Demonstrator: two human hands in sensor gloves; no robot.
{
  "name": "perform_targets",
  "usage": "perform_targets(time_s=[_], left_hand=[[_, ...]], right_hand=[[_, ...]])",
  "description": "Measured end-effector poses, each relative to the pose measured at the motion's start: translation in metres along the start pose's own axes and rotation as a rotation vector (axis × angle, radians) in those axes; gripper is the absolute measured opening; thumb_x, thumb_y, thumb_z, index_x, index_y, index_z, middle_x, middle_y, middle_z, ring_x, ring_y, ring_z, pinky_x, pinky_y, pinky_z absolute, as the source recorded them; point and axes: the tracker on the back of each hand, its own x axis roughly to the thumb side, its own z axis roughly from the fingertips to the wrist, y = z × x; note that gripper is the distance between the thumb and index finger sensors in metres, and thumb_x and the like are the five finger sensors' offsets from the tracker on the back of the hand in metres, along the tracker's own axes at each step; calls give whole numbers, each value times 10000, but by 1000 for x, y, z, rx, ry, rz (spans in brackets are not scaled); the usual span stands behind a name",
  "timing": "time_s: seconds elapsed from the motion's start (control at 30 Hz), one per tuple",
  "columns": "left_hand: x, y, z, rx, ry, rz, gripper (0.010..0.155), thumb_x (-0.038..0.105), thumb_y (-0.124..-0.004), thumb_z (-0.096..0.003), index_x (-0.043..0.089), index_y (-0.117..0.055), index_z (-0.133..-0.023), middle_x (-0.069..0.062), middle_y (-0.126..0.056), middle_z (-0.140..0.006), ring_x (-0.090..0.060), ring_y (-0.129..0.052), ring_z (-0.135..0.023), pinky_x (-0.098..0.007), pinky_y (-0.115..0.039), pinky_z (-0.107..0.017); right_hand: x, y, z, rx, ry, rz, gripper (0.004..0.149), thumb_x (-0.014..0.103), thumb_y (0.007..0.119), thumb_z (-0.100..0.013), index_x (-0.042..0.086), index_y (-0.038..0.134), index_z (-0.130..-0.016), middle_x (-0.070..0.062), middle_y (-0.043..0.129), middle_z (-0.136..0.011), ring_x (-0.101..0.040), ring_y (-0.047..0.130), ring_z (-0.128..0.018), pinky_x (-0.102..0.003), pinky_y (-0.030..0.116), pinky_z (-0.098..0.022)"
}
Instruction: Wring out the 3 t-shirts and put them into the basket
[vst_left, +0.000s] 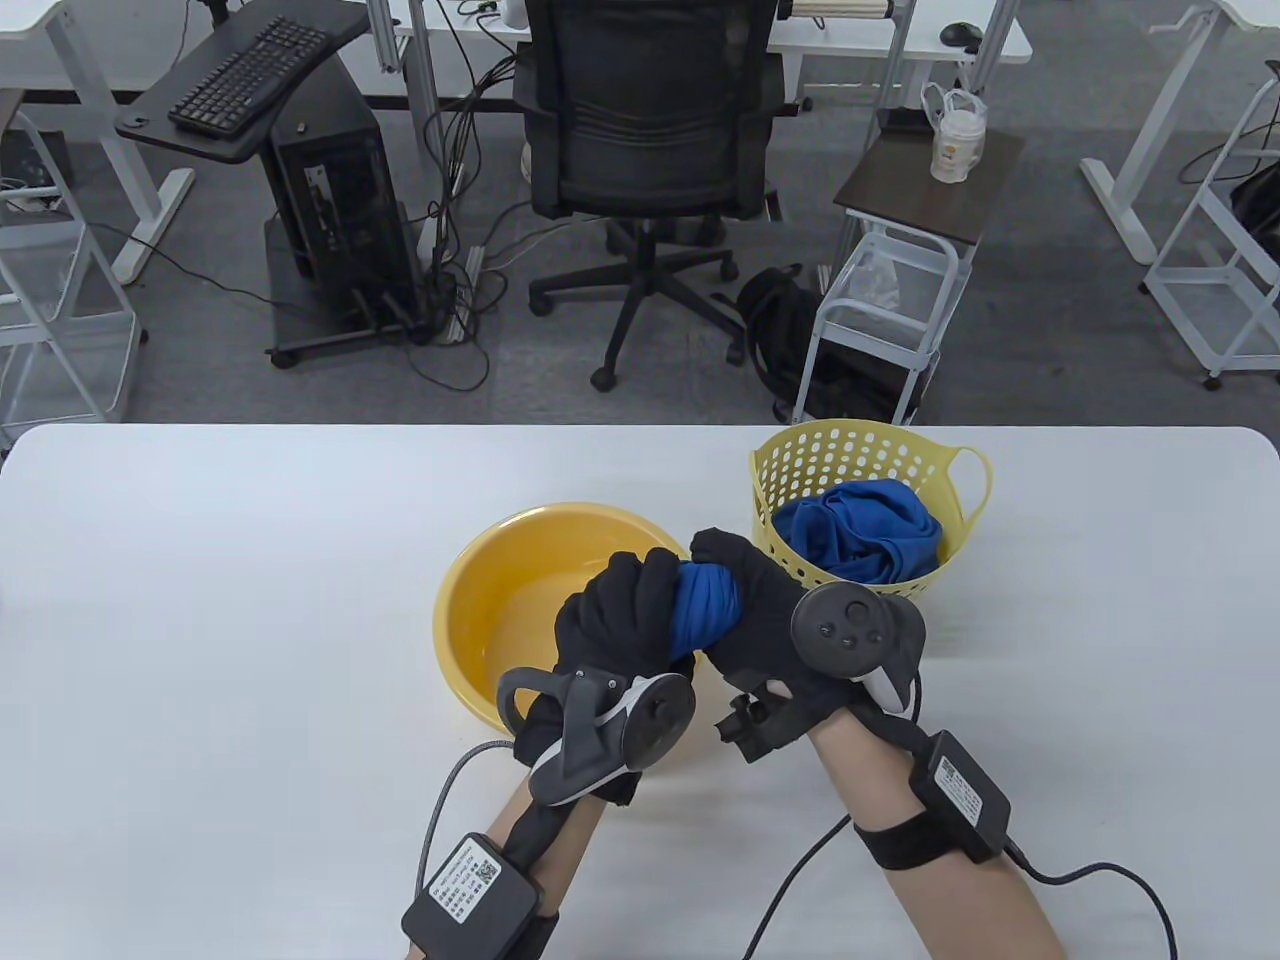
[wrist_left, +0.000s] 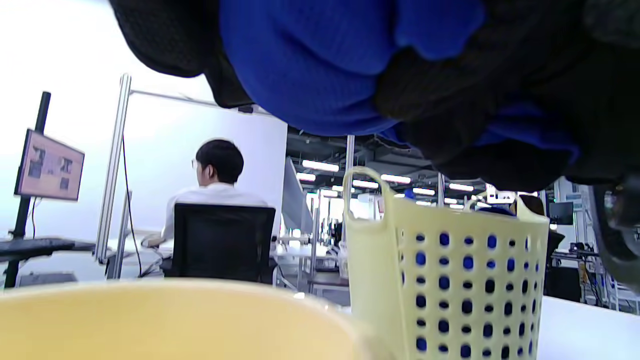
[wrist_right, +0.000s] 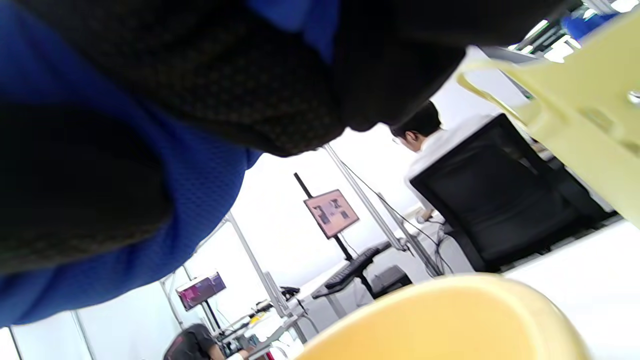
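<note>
A twisted blue t-shirt (vst_left: 706, 608) is held over the right edge of the yellow basin (vst_left: 500, 600). My left hand (vst_left: 622, 612) grips its left end and my right hand (vst_left: 752, 610) grips its right end, fingers curled tight round the cloth. Both wrist views show the blue t-shirt (wrist_left: 310, 65) (wrist_right: 200, 185) bunched between black gloved fingers (wrist_left: 470, 100) (wrist_right: 240, 75). The pale yellow perforated basket (vst_left: 790, 470) stands just behind my right hand, with blue t-shirt cloth (vst_left: 860, 535) lying inside it. How many shirts are in the basket I cannot tell.
The yellow basin (wrist_left: 150, 320) (wrist_right: 450, 320) sits just below the hands, the basket (wrist_left: 445, 280) (wrist_right: 580, 115) right beside it. Beyond the table's far edge stand an office chair (vst_left: 650, 130), a small cart (vst_left: 880, 320) and a keyboard stand (vst_left: 240, 80). A person (wrist_left: 215, 175) sits at a desk further back.
</note>
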Motion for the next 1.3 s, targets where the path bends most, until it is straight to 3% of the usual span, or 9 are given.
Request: perform_targets(time_s=[0.5,0.63,0.7,0.83,0.97,1.07,1.13,1.23,1.3], left_hand=[[-2,-2,-4,15,-10,-52,1051,499,-938,-526,174,-157,-1150,-227,-579,-1183,-405,-830,-998,-629,-697,-709],[-8,5,-6,-46,-32,134,1073,575,-935,-505,193,-187,-1173,-207,-582,-1212,-406,-826,-1009,-618,-704,-718],[-14,10,-4,-6,-14,230,1013,602,-873,-529,245,-177,-1172,-159,-486,-1251,-392,-701,-1082,-624,-619,-774],[-27,15,-2,101,25,93,989,672,-779,-547,267,-123,-1167,-194,-353,-1282,-425,-648,-1099,-625,-626,-769],[-43,6,-5,54,90,62,952,667,-743,-569,257,-131,-1172,-217,-350,-1276,-475,-580,-1119,-650,-580,-774],[-51,4,-7,11,128,89,919,671,-729,-576,278,-167,-1188,-211,-310,-1290,-501,-507,-1141,-667,-541,-782],[-54,4,-7,-1,140,109,898,673,-723,-579,282,-189,-1186,-212,-297,-1292,-505,-487,-1145,-668,-532,-785],[-56,3,-8,-2,148,116,895,672,-719,-582,281,-188,-1187,-216,-296,-1291,-506,-490,-1143,-668,-532,-784],[-57,4,-8,-8,156,102,895,676,-715,-583,282,-187,-1188,-217,-294,-1292,-504,-490,-1146,-669,-533,-783]], right_hand=[[-2,-2,-8,66,64,5,814,97,1027,-370,243,545,-1009,-243,797,-704,-303,931,-225,-270,867,-91],[0,-24,-9,76,22,75,842,129,1051,-378,231,534,-1035,-274,794,-748,-351,935,-286,-318,877,-144],[-6,-44,-9,-2,61,112,866,185,1056,-388,211,520,-1068,-291,795,-783,-367,939,-320,-335,884,-172],[-40,-92,-9,-186,182,-145,883,143,1019,-439,185,439,-1103,-346,713,-897,-465,898,-432,-439,868,-268],[-80,-112,-3,-430,343,77,917,124,972,-476,107,313,-1113,-438,560,-981,-578,832,-534,-538,828,-345],[-95,-102,-7,-281,324,305,862,173,898,-531,122,279,-1130,-450,321,-1097,-776,534,-830,-769,607,-545],[-99,-86,-12,-152,245,320,643,301,829,-585,139,534,-1134,-330,431,-1171,-701,383,-994,-851,400,-588],[-101,-51,-22,136,273,272,646,481,669,-624,-4,788,-1033,-313,586,-1147,-616,435,-1031,-795,53,-540],[-91,-45,-26,98,240,525,706,538,582,-599,1,910,-921,-318,787,-1022,-628,678,-923,-821,186,-543]])
